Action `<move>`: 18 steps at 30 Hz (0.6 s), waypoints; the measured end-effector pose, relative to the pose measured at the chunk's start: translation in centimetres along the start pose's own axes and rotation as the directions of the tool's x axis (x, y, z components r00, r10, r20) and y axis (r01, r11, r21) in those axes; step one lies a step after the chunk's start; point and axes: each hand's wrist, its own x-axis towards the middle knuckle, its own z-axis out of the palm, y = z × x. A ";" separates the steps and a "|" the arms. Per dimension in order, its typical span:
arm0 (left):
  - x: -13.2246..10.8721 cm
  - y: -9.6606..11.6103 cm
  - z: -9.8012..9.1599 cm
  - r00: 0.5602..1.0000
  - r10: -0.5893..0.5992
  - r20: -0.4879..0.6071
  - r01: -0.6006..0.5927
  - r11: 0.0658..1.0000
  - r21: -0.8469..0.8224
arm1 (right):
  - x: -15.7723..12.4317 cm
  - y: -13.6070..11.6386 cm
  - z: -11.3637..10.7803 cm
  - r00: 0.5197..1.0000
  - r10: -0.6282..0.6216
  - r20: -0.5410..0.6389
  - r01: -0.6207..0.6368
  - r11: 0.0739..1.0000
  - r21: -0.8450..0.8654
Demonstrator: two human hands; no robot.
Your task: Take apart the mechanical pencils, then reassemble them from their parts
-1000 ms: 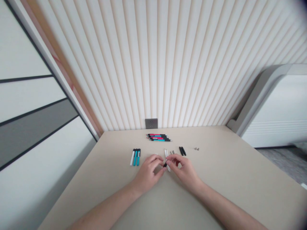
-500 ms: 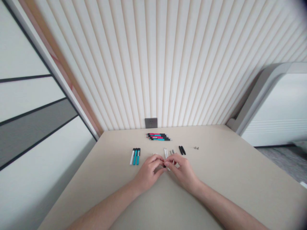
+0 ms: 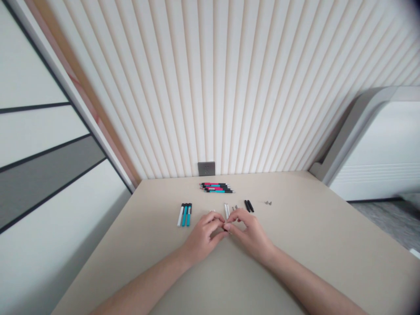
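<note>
Near the middle of the tabletop [image 3: 305, 227], about 5 whole pens [image 3: 216, 187] lie bunched in a tight row at the far side, their pink and teal bands showing. Loose parts lie nearer the person: 3 white and teal barrels [image 3: 184, 215] side by side, 2 white tubes [image 3: 226, 211], a few small grey bits [image 3: 234, 208], 2 black pieces [image 3: 248, 205] and, farther right, tiny metal bits [image 3: 268, 203]. So some pens look complete and a fair number of parts remain apart. The left hand [image 3: 203, 232] and right hand [image 3: 251, 232] meet at the centre, with the left fingers [image 3: 218, 223] and right fingers [image 3: 231, 226] curled inward and closed around a small dark piece [image 3: 225, 226]. It is mostly hidden, so I cannot tell which hand grips it.
</note>
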 end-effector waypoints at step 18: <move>0.0 -0.1 0.1 1.000 -0.001 0.021 0.002 0.999 -0.035 | 0.0 0.1 -0.3 0.991 -0.126 0.040 0.121 0.988 0.095</move>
